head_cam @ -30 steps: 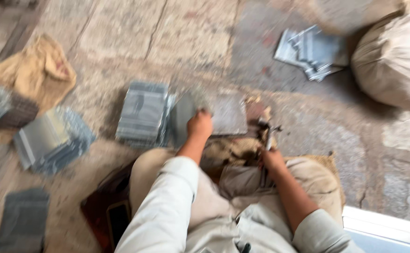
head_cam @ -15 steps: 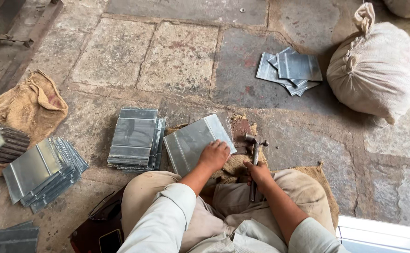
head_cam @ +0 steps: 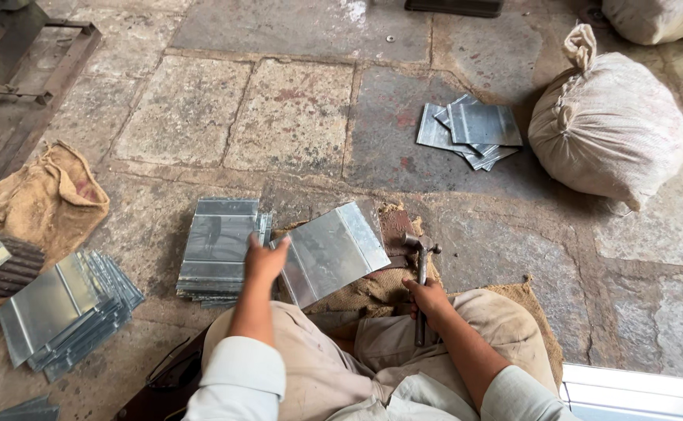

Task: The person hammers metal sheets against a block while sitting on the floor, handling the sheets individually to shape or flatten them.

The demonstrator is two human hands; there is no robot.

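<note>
Seated on stone floor [head_cam: 295,117], knees up, burlap pad [head_cam: 373,292] spread between legs.

Left hand [head_cam: 265,261]: fingers curled over near-left edge of a folded grey metal sheet [head_cam: 334,251], gripping it; sheet tilted, lifted off the pad on the left side, lying just in front of the knees.

Right hand [head_cam: 429,298]: clenched round handle of a hammer [head_cam: 421,257]; head up and forward, hovering just right of the held sheet, above the pad's far edge. No contact with the sheet visible.

Left of the held sheet, touching or nearly so: neat stack of flat sheets [head_cam: 221,245]. Further left, near the floor's left edge: fanned pile of sheets [head_cam: 65,308] with one raised fold each, beside a crumpled burlap sack [head_cam: 41,199]. Far side, right of centre: small loose heap of sheets [head_cam: 474,129], next to a tied white sack [head_cam: 610,129].

Progress, as a judgement: well into a batch. Several piles look handled, one sheet in hand between stack and pad. Which pile is finished and which is waiting: cannot tell. Sizeable stack at left suggests plenty of work on either count.
</note>
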